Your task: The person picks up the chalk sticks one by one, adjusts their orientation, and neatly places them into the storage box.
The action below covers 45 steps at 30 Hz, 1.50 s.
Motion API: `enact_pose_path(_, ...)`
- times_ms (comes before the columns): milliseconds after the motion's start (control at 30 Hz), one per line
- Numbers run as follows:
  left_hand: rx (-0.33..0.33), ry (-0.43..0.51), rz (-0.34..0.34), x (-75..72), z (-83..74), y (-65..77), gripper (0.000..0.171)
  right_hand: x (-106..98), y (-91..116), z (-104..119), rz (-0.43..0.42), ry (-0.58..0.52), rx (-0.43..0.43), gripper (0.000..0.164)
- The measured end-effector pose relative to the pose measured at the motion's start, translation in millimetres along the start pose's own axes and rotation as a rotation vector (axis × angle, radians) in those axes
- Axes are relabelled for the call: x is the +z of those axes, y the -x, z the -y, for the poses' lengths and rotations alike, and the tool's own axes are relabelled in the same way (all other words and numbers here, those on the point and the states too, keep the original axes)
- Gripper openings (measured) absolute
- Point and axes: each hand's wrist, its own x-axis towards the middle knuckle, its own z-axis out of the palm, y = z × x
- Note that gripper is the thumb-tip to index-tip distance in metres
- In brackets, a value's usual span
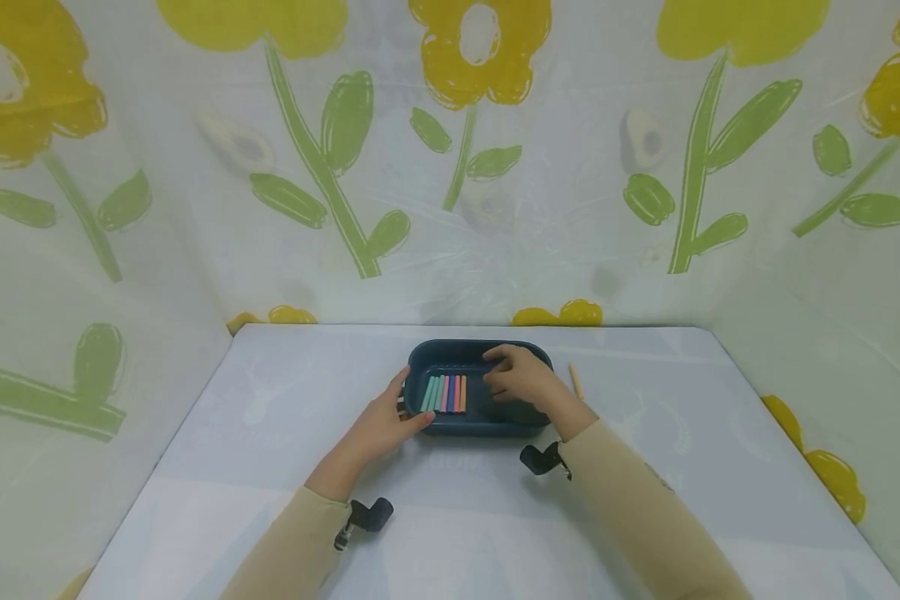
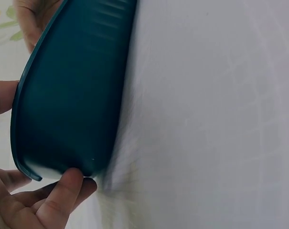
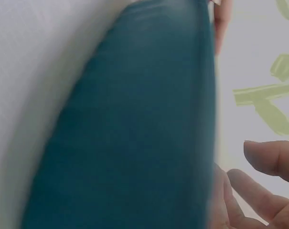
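Note:
A dark teal oblong tray (image 1: 487, 430) with raised walls stands on the table; its outer wall fills much of both wrist views. My left hand (image 1: 381, 425) grips the tray's left end, thumb at the front rim and fingers against the end wall. Inside, on the left half, several coloured chalk sticks (image 1: 444, 394) lie side by side in a row: green, pink, blue, red and orange. Over the tray's right half hovers my right hand (image 1: 523, 377), fingers loosely bent. In the right wrist view its thumb (image 3: 273, 160) stands apart from the fingers, with nothing visible between them.
A light orange stick (image 1: 576, 380) lies on the white table (image 1: 450, 508) just right of the tray, close to my right wrist. Flower-printed sheeting (image 1: 555, 225) rises behind the table and along both sides.

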Motion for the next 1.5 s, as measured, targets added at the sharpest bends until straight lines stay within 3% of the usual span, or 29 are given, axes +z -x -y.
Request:
enact_pose_path(300, 0.001, -0.009, -0.021, 1.2, -1.5, 2.0, 0.095, -29.0, 18.0, 2.8, -0.037, 0.027, -0.017, 0.051)
enact_pose_path(667, 0.001, -0.015, -0.023, 1.8, -0.7, 1.7, 0.096, -67.4, 37.5, -11.2, -0.134, 0.100, -0.041, 0.050)
enact_pose_path(967, -0.005, -0.011, -0.017, -0.8, -4.1, 4.5, 0.097, -90.6, 38.2, -40.7, -0.199, 0.149, -0.022, 0.049)
enact_pose_path(1500, 0.013, 0.017, 0.000, -2.7, -2.1, 3.7, 0.098, -111.3, 23.7, -81.2, -0.183, 0.151, 0.009, 0.052)
